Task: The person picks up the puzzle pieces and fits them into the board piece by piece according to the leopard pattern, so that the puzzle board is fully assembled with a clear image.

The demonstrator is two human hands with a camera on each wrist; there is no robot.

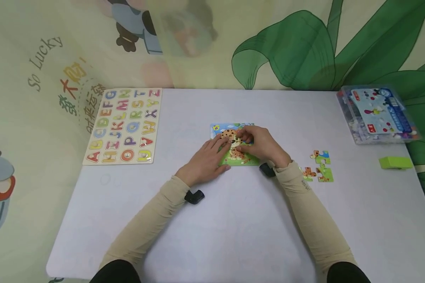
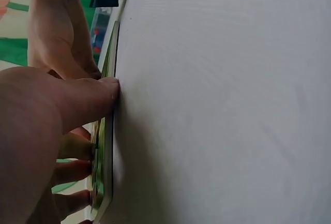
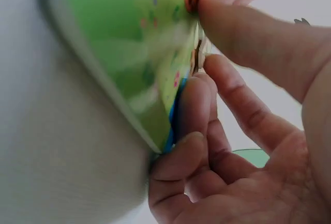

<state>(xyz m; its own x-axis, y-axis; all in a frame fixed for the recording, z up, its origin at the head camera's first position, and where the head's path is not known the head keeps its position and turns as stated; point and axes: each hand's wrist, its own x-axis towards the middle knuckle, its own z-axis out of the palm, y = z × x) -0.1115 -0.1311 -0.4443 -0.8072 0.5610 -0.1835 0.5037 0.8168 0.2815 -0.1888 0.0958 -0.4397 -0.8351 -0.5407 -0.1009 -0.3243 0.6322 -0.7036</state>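
Note:
A jigsaw puzzle (image 1: 249, 160) with a spotted leopard on green grass lies on the table in front of me. My left hand (image 1: 207, 161) rests on its left part, fingers stretched over the picture. In the left wrist view the thumb (image 2: 93, 97) touches the near edge of the puzzle board (image 2: 107, 157). Over the right half, my right hand (image 1: 260, 143) has its fingers bent and its thumb and index finger on a small puzzle piece (image 3: 198, 58), seen edge-on in the right wrist view. The hands hide much of the leopard's surroundings.
Several loose puzzle pieces (image 1: 324, 173) lie right of my right wrist. An alphabet board (image 1: 122, 125) is at the back left. A clear plastic box (image 1: 379, 114) stands at the back right, with a green block (image 1: 396, 162) in front of it.

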